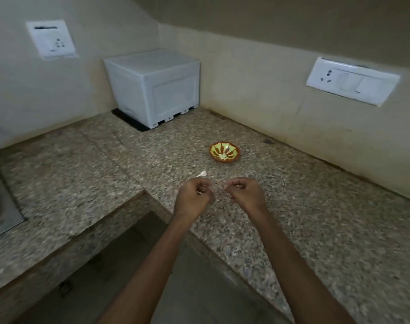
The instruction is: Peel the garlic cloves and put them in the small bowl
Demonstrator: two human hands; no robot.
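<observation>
My left hand and my right hand are held close together just above the speckled granite counter, fingers curled. A small pale garlic clove shows in the left hand's fingers; the blurred gap between the hands hides most of it. The right hand's fingertips are pinched at the clove's side, and what they hold is too small to tell. A white scrap of garlic skin lies on the counter just beyond the left hand. The small brown bowl with a yellow-green pattern stands farther back, with a pale piece inside.
A white plastic box stands in the back corner. Wall sockets are on the right wall and on the left wall. A steel sink edge shows at far left. The counter's inner corner edge runs under my forearms.
</observation>
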